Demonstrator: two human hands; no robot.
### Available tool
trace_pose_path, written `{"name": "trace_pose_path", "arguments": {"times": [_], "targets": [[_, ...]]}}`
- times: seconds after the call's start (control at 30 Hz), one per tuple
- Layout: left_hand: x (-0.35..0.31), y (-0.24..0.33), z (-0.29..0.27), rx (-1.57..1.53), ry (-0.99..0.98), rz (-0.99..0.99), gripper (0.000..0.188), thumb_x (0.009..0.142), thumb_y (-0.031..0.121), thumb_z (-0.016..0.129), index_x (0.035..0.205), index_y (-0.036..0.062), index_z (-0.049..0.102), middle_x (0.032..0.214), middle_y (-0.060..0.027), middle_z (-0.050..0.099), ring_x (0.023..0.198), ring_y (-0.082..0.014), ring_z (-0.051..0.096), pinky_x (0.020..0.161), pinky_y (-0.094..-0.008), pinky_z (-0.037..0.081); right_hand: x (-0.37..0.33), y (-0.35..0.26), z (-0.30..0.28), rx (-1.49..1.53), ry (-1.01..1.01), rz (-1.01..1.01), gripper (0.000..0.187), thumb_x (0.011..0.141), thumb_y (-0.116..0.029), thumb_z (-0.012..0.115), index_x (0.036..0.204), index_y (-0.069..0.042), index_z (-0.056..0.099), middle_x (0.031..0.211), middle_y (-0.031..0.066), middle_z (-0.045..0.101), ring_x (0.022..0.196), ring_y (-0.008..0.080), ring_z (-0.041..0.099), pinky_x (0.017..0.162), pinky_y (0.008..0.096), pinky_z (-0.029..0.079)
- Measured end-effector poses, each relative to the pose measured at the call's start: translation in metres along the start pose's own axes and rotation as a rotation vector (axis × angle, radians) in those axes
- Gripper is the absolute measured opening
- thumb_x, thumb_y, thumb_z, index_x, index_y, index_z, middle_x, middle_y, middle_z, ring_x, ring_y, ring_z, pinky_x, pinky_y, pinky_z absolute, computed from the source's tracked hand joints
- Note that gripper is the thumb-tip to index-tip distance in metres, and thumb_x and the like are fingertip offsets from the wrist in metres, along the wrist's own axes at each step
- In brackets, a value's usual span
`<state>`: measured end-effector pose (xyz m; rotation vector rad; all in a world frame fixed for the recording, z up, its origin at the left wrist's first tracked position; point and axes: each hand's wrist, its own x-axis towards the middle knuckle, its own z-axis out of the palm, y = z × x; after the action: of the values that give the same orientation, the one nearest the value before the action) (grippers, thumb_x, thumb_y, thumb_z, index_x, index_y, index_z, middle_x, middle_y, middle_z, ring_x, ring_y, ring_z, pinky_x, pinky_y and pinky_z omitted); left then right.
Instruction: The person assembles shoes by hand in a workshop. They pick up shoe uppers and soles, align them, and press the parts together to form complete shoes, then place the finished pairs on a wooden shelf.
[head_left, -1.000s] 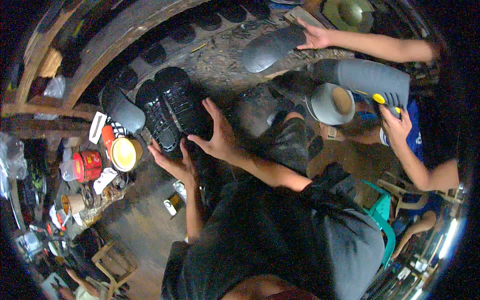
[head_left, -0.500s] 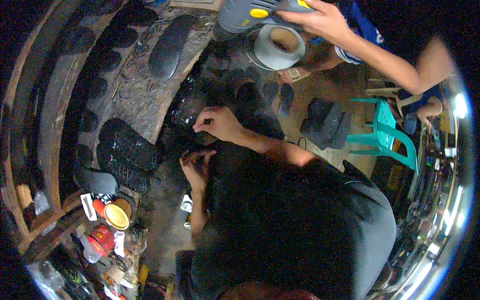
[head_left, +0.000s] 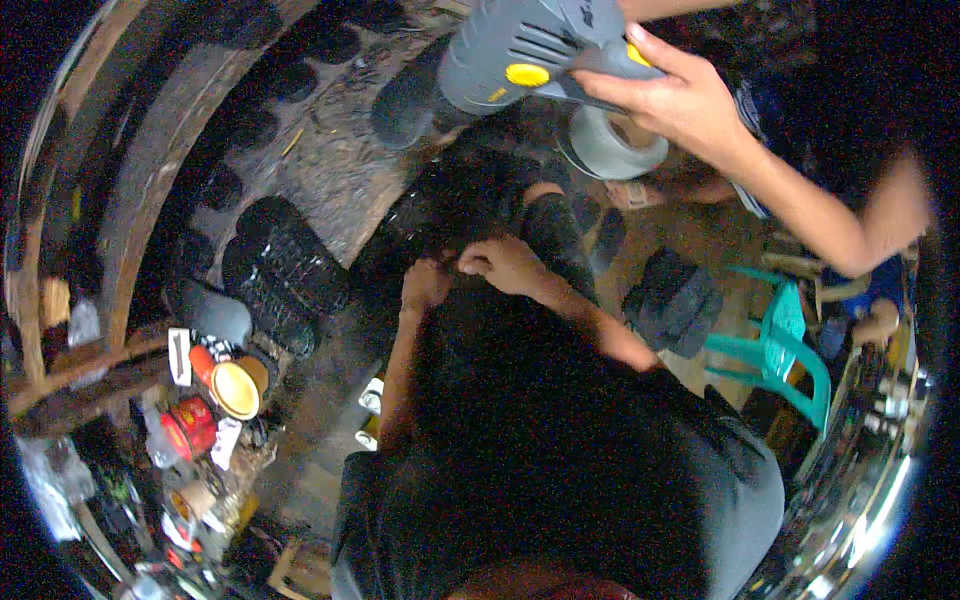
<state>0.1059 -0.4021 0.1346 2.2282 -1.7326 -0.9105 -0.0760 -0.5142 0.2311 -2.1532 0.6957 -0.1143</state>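
Note:
In front of my dark shirt, my left hand (head_left: 428,284) is closed, with the fingers curled in. Close to its right, my right hand (head_left: 508,268) is also closed, thumb and fingers pressed together. Any small thing between the fingers is too dark to make out. Dark material lies just beyond both hands, its shape lost in shadow. Farther off, another person's hand (head_left: 690,105) grips a grey heat gun (head_left: 515,60) with yellow buttons, held over the edge of a worn wooden bench (head_left: 330,165).
Black shoe soles (head_left: 290,265) lie stacked on the bench. A cream-topped cup (head_left: 235,388) and a red container (head_left: 190,428) stand at left. Beyond my right arm are a grey ring-shaped object (head_left: 655,155), a dark bundle (head_left: 675,305) and a green plastic chair (head_left: 790,350).
My hands have come nearer to each other, and my left fingers, loosely spread before, are now curled in. The view has shifted; the heat gun shows lower and larger.

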Motion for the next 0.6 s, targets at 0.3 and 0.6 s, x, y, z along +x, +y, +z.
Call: {"name": "trace_pose_path", "arguments": {"times": [0.3,0.6], "targets": [[0.006,-0.011,0.015,0.014,-0.016,-0.021,0.061,0.086,0.033,0.077,0.143,0.0153,0.062,0.114,-0.0215,0.072,0.107,-0.0409,0.07,0.093,-0.0473,0.057,-0.007,-0.022,0.021,-0.018,-0.323,-0.137,0.02,0.102,-0.023,0.058,0.107,-0.009,0.071,0.104,0.0143,0.075,0.099,0.0375,0.071,0.086,0.0468,0.054],[-0.002,0.003,-0.01,0.046,-0.092,0.002,0.05,0.093,0.039,0.069,0.137,0.0159,0.065,0.114,-0.0193,0.074,0.108,-0.0385,0.07,0.094,-0.0494,0.056,-0.004,-0.024,0.009,-0.039,-0.303,-0.123,0.021,0.098,-0.028,0.066,0.107,-0.009,0.07,0.099,0.0162,0.074,0.095,0.0399,0.07,0.083,0.0488,0.054]]}}
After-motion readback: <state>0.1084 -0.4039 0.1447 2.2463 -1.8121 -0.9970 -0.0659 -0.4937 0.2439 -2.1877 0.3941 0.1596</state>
